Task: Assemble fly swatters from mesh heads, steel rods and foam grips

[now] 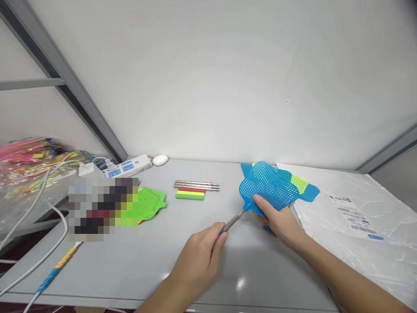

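A blue fly swatter (pixel 269 187) with a perforated head is held between both hands above the grey table. My left hand (pixel 202 254) is closed around its handle end, where a bit of blue grip shows beside the thumb. From there a thin metal rod (pixel 233 220) runs up to the head. My right hand (pixel 282 221) pinches the base of the head, thumb on top. Behind it lie more swatter heads (pixel 308 191) in blue and yellow-green, partly covered. To the left, metal rods (pixel 196 185) lie beside red, yellow and green grips (pixel 190 197).
A green swatter head (pixel 150 204) lies at the left, next to a pixelated patch. Behind are a power strip (pixel 132 167) and a white rounded object (pixel 160 160). Clear bags (pixel 31 174) and a white cable (pixel 67 221) occupy the left. White plastic packaging (pixel 355 243) covers the right.
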The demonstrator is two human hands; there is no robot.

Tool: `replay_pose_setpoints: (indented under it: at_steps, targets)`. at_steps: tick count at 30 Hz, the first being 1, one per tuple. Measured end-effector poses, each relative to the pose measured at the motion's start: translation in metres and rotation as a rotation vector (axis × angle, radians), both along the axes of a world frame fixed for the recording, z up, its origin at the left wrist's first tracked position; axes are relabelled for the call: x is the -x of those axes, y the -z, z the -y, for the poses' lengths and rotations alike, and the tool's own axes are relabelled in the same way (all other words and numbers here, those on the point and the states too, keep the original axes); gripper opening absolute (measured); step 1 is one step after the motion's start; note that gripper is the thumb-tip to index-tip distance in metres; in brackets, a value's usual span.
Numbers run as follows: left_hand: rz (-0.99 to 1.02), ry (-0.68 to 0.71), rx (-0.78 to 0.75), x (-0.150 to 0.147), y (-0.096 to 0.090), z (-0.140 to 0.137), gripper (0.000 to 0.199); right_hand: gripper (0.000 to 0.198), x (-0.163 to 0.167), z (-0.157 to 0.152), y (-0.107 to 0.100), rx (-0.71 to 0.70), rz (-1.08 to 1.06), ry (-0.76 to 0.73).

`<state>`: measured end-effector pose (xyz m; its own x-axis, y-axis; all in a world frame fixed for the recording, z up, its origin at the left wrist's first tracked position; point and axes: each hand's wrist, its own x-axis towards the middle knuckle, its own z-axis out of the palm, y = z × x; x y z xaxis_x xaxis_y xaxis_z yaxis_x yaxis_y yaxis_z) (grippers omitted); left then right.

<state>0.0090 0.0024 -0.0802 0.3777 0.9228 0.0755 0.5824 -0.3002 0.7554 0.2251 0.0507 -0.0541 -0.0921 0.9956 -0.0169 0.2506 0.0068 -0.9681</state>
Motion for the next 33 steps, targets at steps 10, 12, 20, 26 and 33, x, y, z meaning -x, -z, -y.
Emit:
replay_pose_setpoints:
  at_steps: [10, 12, 20, 26, 33]
  targets:
    - [-0.062, -0.143, -0.136, 0.048, 0.004, -0.007, 0.036, 0.040, 0.003, 0.031, -0.027, -0.056, 0.601, -0.500]
    - [-0.089, -0.077, -0.156, 0.052, 0.008, -0.003, 0.039, 0.041, 0.017, 0.048, -0.016, -0.174, 0.723, -0.411]
    - [-0.286, 0.006, -0.330, 0.044, 0.013, 0.011, 0.034, 0.074, 0.045, 0.090, 0.055, -0.306, 1.006, -0.355]
    - [-0.320, 0.002, -0.363, 0.048, 0.012, 0.012, 0.029, 0.071, 0.044, 0.094, 0.058, -0.329, 0.992, -0.316]
    - [-0.380, -0.077, -0.359, 0.048, 0.013, 0.012, 0.016, 0.071, 0.042, 0.093, 0.054, -0.333, 0.982, -0.336]
